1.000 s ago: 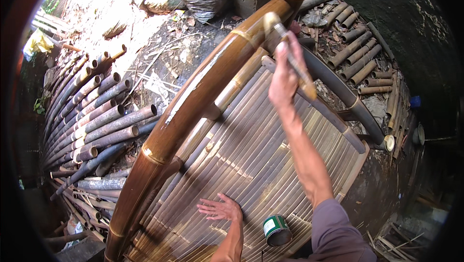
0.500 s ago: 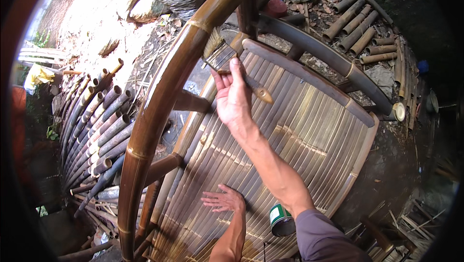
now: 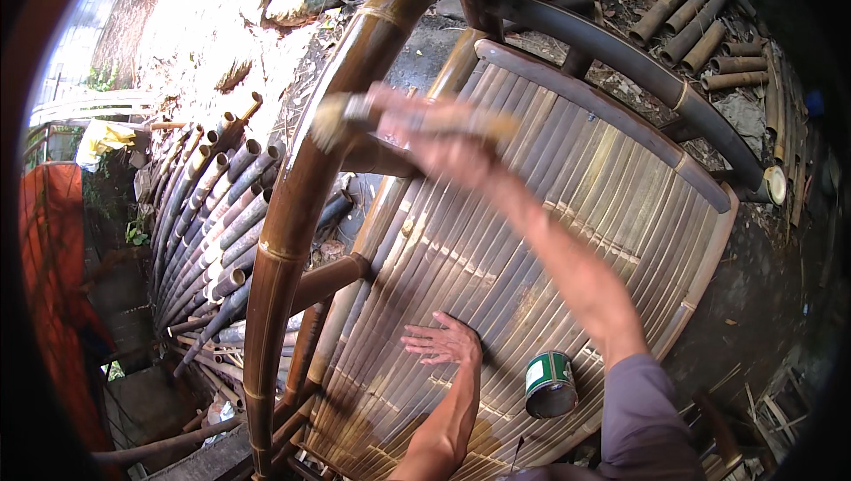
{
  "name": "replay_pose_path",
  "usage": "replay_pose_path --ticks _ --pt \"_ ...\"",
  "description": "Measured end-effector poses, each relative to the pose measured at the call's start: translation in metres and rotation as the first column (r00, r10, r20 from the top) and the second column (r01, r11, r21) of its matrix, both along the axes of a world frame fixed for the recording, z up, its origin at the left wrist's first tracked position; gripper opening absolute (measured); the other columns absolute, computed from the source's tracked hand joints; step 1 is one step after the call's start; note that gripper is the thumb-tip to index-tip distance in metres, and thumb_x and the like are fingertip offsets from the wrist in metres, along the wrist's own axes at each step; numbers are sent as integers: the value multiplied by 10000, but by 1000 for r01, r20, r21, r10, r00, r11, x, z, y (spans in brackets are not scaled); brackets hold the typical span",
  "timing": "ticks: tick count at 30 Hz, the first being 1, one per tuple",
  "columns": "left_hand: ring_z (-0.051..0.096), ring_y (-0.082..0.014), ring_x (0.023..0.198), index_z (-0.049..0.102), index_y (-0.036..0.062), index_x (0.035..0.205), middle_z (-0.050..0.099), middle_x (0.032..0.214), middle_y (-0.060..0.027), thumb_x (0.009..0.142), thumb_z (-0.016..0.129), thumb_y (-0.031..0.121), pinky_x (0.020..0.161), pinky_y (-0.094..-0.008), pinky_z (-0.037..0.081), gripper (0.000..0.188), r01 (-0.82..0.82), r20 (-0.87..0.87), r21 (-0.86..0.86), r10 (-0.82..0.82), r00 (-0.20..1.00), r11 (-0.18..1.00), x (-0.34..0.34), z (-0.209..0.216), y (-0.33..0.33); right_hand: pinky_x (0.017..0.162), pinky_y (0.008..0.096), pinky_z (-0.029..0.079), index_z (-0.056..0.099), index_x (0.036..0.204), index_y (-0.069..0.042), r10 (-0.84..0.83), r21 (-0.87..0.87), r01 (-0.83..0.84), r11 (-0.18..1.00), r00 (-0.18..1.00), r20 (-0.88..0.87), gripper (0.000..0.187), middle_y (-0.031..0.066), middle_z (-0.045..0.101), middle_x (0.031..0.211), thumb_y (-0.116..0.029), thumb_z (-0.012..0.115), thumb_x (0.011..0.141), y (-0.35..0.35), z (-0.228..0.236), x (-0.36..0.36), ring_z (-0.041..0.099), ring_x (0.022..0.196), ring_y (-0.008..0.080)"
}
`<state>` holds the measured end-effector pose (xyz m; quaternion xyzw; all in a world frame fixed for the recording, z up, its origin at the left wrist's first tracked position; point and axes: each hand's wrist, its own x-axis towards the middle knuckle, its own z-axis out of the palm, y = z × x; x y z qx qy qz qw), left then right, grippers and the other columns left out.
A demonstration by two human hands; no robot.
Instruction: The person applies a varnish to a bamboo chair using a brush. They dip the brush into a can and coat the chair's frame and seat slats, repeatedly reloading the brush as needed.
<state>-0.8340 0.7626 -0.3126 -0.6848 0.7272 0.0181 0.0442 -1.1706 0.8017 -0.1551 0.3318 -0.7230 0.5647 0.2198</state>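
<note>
My right hand (image 3: 448,151), smeared by motion, grips a wide paintbrush (image 3: 483,123). Its pale bristles lie over the face of a thick, curved bamboo rail (image 3: 292,197), brown and glossy; whether they press on it is blurred. The rail runs along the left side of a bamboo bench, beside its slatted surface (image 3: 576,162). On these slats rests my left hand (image 3: 446,339), palm down and fingers spread. A green and white can (image 3: 550,385) stands on the slats by my right forearm, its dark opening showing.
Many cut bamboo poles (image 3: 213,224) are piled left of the bench. Short bamboo lengths (image 3: 696,15) lie on the ground at the far right. A dark curved rail (image 3: 620,91) borders the far side. An orange cloth (image 3: 53,242) hangs at the left edge.
My right hand has swung the brush so its bristles point left and cover part of the rail. My left hand still lies spread on the slats. The whole view has shifted somewhat.
</note>
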Motion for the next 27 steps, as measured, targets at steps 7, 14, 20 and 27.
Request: replay_pose_path --ticks 7,14,20,27 --pt "60 -322 1510 105 186 1577 38 1643 -99 989 299 619 1154 -640 154 755 13 49 -19 -12 999 1000 -4 -13 2 686 383 608 691 1103 -8 -163 -248 124 961 976 -143 288 190 720 1026 -225 593 941 32 54 -79 726 894 272" --pt "52 -326 1510 95 172 1577 45 1639 -116 993 260 622 1152 -643 146 755 -31 64 -15 31 997 999 1 0 -8 803 349 602 653 1191 -12 -169 -116 169 979 986 9 300 198 671 1168 -146 642 923 22 34 -46 710 964 260" --pt "80 -331 1505 112 165 1573 72 1634 -127 1000 234 617 1157 -632 153 740 19 100 -15 -17 995 1000 -6 -7 4 815 296 531 567 1272 -20 55 -845 403 352 892 449 377 125 638 1166 -213 645 957 31 6 -162 625 1008 177" --pt "81 -332 1505 122 168 1572 63 1635 -125 995 248 626 1153 -637 149 747 2 58 -31 -1 998 1000 1 -11 1 888 409 566 582 1167 -92 678 -867 497 33 627 385 339 65 647 1103 -220 728 890 -2 -14 -74 636 965 180"
